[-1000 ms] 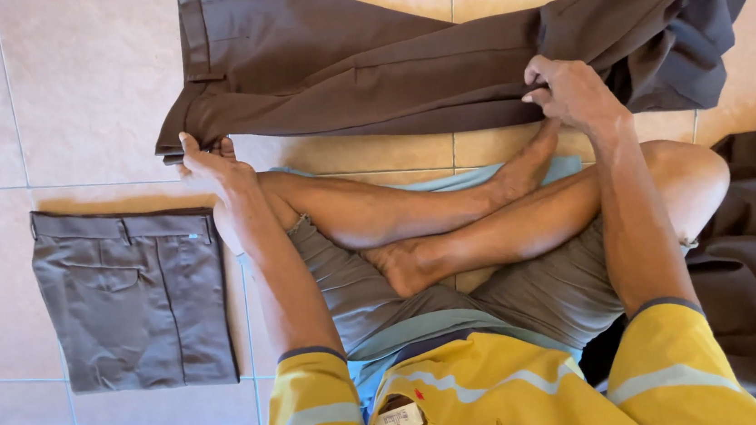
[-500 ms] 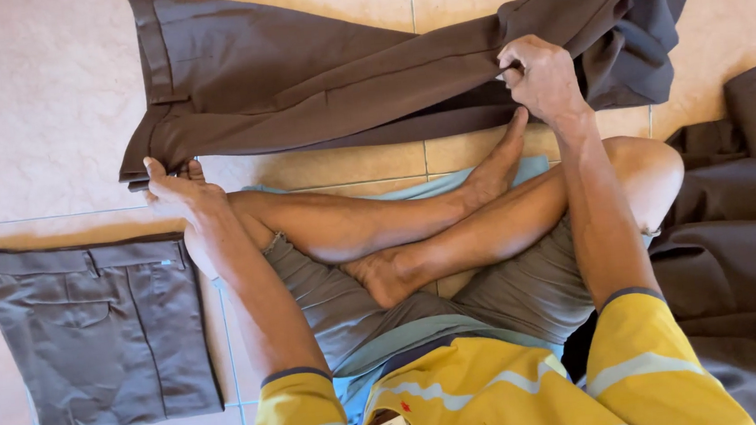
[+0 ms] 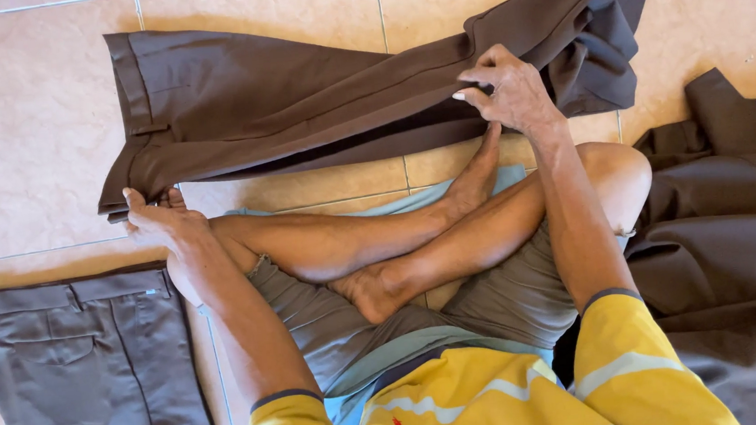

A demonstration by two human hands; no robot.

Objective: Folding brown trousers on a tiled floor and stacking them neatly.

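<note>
Brown trousers (image 3: 296, 110) lie crosswise ahead of both hands.
Left hand (image 3: 160, 224) pinches the waistband corner; right hand (image 3: 513, 91) grips the leg fabric, nearer the hems.

You're in a yellow shirt (image 3: 469, 414) with short sleeves, each with a pale grey stripe and a dark navy band at the cuff. A small tag with a red mark sits at the shirt's front. Grey shorts (image 3: 333, 321) with a lighter waistband edge. Forearms, both hands, legs and feet bare: no gloves, watch or shoes visible.
</note>
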